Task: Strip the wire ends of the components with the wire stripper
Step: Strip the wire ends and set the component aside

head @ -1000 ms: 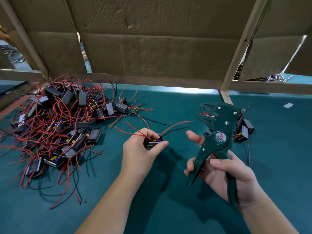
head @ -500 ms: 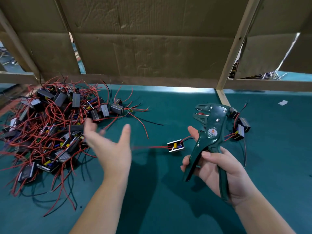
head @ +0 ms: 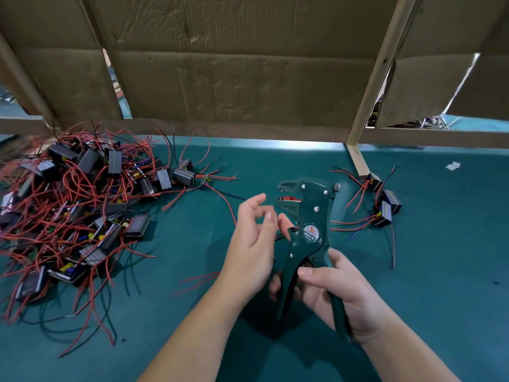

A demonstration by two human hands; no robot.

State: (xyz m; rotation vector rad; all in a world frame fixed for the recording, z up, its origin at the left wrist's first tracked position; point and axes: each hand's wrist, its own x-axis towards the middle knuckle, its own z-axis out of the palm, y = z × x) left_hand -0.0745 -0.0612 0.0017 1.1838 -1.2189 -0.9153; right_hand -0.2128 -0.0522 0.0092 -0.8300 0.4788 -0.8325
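Green bench mat (head: 440,299): component pile (head: 82,210) heaped left, smaller component group (head: 385,208) laid right. Wire stripper (head: 308,230) gripped by right hand (head: 338,296); left hand (head: 253,244) held slack, empty, beside its head.

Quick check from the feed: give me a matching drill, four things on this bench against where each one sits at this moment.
Things:
1. wire stripper
2. large pile of components
3. small group of components
4. white scrap

Places:
A. on the green mat, left side
B. gripped by the right hand
C. alone on the mat, far right
D. near the foot of the wooden post

Pairs: 1-B, 2-A, 3-D, 4-C.
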